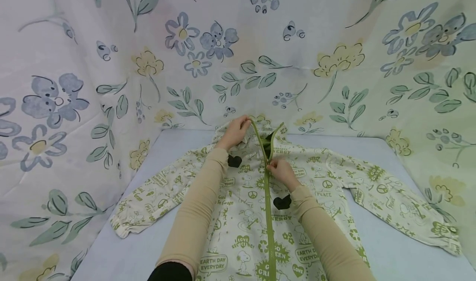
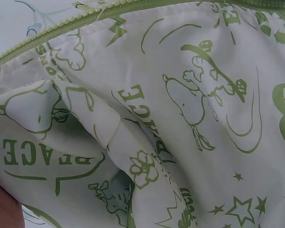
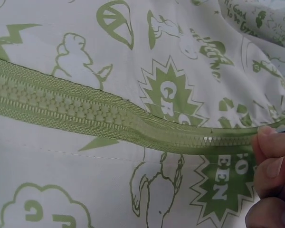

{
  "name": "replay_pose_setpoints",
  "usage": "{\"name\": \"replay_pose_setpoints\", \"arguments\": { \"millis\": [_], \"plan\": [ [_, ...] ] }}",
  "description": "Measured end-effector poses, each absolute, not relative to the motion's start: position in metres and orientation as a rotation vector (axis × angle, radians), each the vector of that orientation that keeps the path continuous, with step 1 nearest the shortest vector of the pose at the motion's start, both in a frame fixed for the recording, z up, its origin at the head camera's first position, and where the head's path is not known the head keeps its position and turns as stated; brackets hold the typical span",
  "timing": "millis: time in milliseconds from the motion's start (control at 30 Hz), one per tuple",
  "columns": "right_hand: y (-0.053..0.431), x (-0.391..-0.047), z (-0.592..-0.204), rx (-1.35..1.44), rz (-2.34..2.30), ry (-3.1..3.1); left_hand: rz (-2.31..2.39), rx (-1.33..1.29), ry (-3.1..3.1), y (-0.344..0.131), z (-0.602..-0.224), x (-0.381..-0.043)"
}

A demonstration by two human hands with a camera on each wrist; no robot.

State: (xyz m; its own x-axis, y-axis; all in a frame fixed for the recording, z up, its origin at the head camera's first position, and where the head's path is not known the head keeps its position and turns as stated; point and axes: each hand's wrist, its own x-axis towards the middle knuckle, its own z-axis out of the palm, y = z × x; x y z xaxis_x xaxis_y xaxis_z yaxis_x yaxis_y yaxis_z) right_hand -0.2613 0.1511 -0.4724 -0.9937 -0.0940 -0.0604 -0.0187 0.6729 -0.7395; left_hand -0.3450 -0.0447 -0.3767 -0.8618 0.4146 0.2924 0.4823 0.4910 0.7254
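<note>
A white jacket (image 1: 245, 215) with green cartoon print lies spread front up, sleeves out to both sides. Down its middle runs a green zipper (image 1: 268, 210), joined below and parted in a V at the collar. My left hand (image 1: 236, 132) holds the top of the collar's left edge; in the left wrist view only a bit of finger (image 2: 4, 209) shows beside the folded fabric. At the foot of the V my right hand (image 1: 283, 173) pinches the zipper pull, mostly hidden by the fingers. The right wrist view shows joined zipper teeth (image 3: 85, 104) leading to those fingertips (image 3: 274, 167).
The jacket rests on a pale blue-white table (image 1: 375, 148). A floral curtain (image 1: 260, 66) hangs behind and along both sides. Two black heart shapes (image 1: 282, 202) are on the jacket's chest, partly near my forearms.
</note>
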Motion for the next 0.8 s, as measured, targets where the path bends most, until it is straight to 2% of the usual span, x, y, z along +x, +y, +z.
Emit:
{"name": "replay_pose_setpoints", "arguments": {
  "millis": [800],
  "plan": [
    [0.1475,-0.2545,-0.4697,-0.044,-1.169,2.78,-1.383,-0.769,-2.561,-0.0473,-0.3762,-0.3446]
  ]
}}
